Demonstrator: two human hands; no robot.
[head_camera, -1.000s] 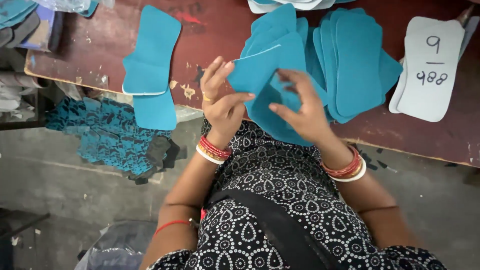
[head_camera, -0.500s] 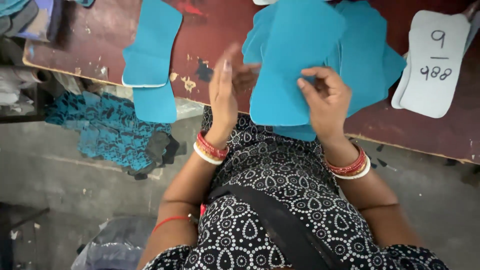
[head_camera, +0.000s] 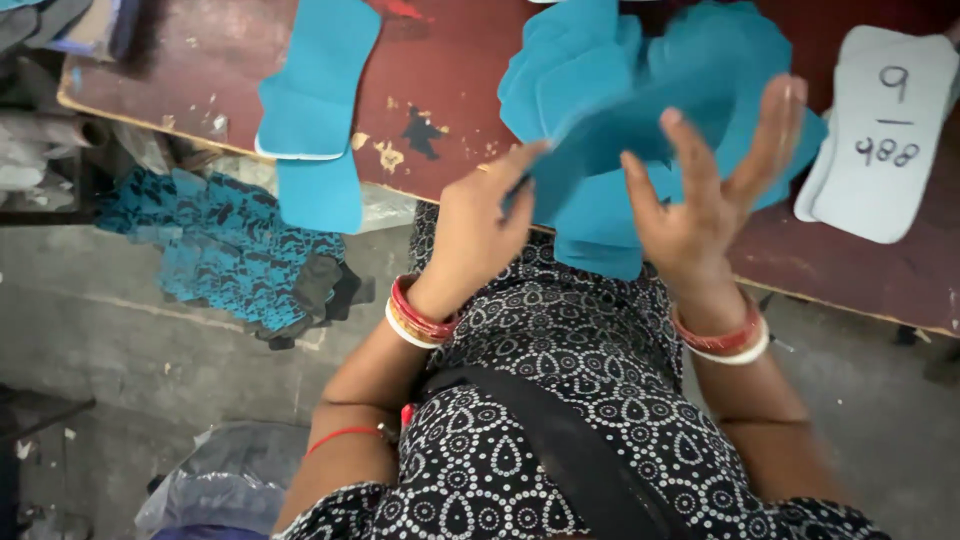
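My left hand pinches the near edge of a teal insole-shaped foam piece, which is lifted and tilted over the table edge. My right hand is beside it with its fingers spread and its palm toward the piece; whether it touches the piece is blurred. Under and behind the lifted piece lies a fanned pile of the same teal pieces on the dark red table.
A small stack of teal pieces hangs over the table's near edge at the left. White sole-shaped pieces with handwritten marks lie at the right. Teal patterned cloth lies on the grey floor, and a plastic bag sits below.
The teal piece has gone from held flat and upright to tilted nearly edge-on. My right hand has let go of it and spread its fingers. The left hand keeps its pinch.
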